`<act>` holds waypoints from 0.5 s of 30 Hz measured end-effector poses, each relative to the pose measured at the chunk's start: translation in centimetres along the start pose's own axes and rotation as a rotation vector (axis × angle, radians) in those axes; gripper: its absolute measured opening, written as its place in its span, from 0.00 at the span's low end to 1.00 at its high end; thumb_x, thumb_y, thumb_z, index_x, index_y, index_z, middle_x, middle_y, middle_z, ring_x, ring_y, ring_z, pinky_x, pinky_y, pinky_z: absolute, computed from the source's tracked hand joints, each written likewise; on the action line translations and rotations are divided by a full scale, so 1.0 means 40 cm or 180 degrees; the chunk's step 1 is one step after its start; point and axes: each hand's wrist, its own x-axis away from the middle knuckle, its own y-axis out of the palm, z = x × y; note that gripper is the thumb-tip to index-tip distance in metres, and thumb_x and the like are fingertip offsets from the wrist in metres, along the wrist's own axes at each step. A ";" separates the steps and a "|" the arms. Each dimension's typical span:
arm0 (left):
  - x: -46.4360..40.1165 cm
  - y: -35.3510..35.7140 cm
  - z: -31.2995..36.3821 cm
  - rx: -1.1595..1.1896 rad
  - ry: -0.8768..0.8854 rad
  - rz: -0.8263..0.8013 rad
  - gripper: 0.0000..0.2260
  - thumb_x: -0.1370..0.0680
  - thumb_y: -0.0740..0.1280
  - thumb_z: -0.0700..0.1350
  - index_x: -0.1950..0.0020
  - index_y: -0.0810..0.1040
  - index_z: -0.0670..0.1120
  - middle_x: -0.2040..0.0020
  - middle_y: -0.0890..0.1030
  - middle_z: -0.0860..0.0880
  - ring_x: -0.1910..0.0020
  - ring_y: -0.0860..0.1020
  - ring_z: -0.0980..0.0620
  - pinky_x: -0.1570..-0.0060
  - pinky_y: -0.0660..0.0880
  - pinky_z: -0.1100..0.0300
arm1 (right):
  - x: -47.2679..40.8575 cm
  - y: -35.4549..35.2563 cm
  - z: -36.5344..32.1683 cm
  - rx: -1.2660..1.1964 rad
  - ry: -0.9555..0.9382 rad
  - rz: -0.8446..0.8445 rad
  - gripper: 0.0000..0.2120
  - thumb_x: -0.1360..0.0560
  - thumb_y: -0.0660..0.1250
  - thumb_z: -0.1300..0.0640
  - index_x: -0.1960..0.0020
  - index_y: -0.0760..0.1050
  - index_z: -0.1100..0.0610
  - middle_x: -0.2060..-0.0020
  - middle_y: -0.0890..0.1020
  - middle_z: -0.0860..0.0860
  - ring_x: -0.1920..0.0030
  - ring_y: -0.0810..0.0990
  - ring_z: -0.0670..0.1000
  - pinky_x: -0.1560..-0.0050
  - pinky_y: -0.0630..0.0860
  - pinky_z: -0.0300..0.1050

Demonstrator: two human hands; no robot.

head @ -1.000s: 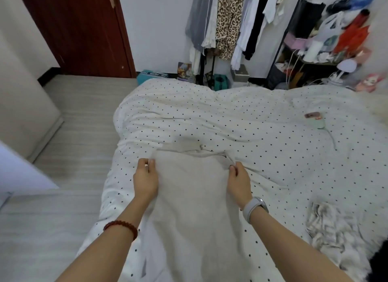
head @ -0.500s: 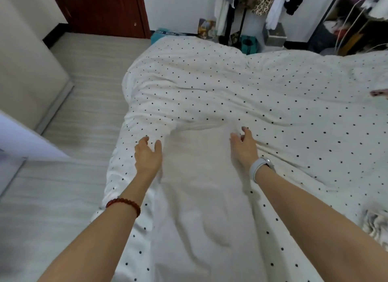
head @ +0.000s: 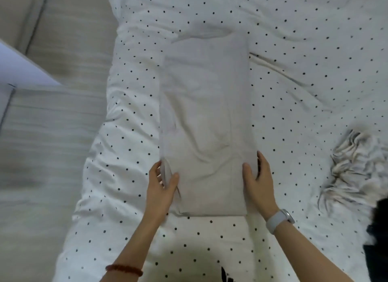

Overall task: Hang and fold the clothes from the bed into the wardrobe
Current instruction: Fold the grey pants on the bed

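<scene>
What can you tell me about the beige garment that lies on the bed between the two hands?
The beige garment is a plain, pale cloth folded into a long narrow rectangle, soft and lightly creased, seemingly thin woven fabric. It lies flat on the dotted duvet, running away from the person, with straight side edges and a neat near end. The left hand grips its near left edge, thumb on top; the right hand holds the near right edge the same way. What kind of garment it is cannot be told.
</scene>
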 end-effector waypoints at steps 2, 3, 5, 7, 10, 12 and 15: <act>0.044 -0.016 -0.051 0.0041 -0.0323 -0.0048 0.25 0.24 0.67 0.48 0.30 0.63 0.46 0.39 0.71 0.51 0.40 0.72 0.52 0.39 0.70 0.56 | 0.074 -0.012 0.039 -0.0160 0.0167 -0.0030 0.13 0.23 0.64 0.52 0.40 0.67 0.46 0.46 0.73 0.38 0.45 0.74 0.44 0.46 0.72 0.40; 0.069 -0.025 -0.076 0.0022 -0.0413 -0.0083 0.24 0.24 0.67 0.48 0.32 0.64 0.45 0.39 0.72 0.51 0.39 0.72 0.51 0.39 0.70 0.56 | 0.117 -0.018 0.055 -0.0202 0.0316 -0.0076 0.12 0.23 0.64 0.53 0.41 0.68 0.47 0.49 0.73 0.38 0.48 0.74 0.43 0.51 0.72 0.38; 0.097 -0.025 -0.104 -0.0073 -0.0400 -0.0074 0.21 0.24 0.67 0.49 0.35 0.66 0.43 0.41 0.73 0.50 0.41 0.73 0.51 0.45 0.72 0.61 | 0.168 -0.022 0.080 -0.0219 0.0609 -0.0147 0.13 0.23 0.63 0.52 0.40 0.67 0.52 0.51 0.72 0.39 0.48 0.75 0.46 0.56 0.70 0.35; 0.116 -0.019 -0.114 -0.0134 -0.0284 0.0001 0.17 0.23 0.67 0.47 0.38 0.68 0.42 0.44 0.72 0.52 0.44 0.71 0.53 0.51 0.69 0.66 | 0.199 -0.021 0.093 -0.0180 0.0711 -0.0172 0.14 0.23 0.62 0.51 0.40 0.66 0.55 0.51 0.73 0.43 0.49 0.75 0.49 0.57 0.70 0.35; 0.113 -0.011 -0.127 -0.0027 -0.0308 0.0180 0.09 0.24 0.68 0.49 0.54 0.71 0.45 0.58 0.73 0.49 0.55 0.71 0.49 0.56 0.68 0.60 | 0.206 -0.018 0.087 -0.0545 0.0897 -0.0168 0.14 0.23 0.63 0.53 0.40 0.66 0.56 0.49 0.74 0.50 0.52 0.75 0.46 0.56 0.75 0.40; 0.116 -0.009 -0.131 0.0546 -0.0833 0.0266 0.07 0.22 0.66 0.46 0.57 0.73 0.44 0.60 0.73 0.45 0.61 0.73 0.48 0.63 0.73 0.61 | 0.212 -0.020 0.076 -0.0731 0.0927 -0.0159 0.12 0.22 0.62 0.55 0.42 0.67 0.58 0.50 0.74 0.53 0.55 0.76 0.47 0.61 0.77 0.40; 0.132 -0.015 -0.124 0.1268 -0.1194 -0.0059 0.10 0.19 0.60 0.43 0.59 0.72 0.41 0.59 0.76 0.42 0.62 0.77 0.46 0.59 0.78 0.56 | 0.214 -0.025 0.055 -0.0968 0.1052 -0.0104 0.11 0.22 0.63 0.54 0.45 0.68 0.60 0.52 0.75 0.53 0.55 0.76 0.49 0.61 0.78 0.43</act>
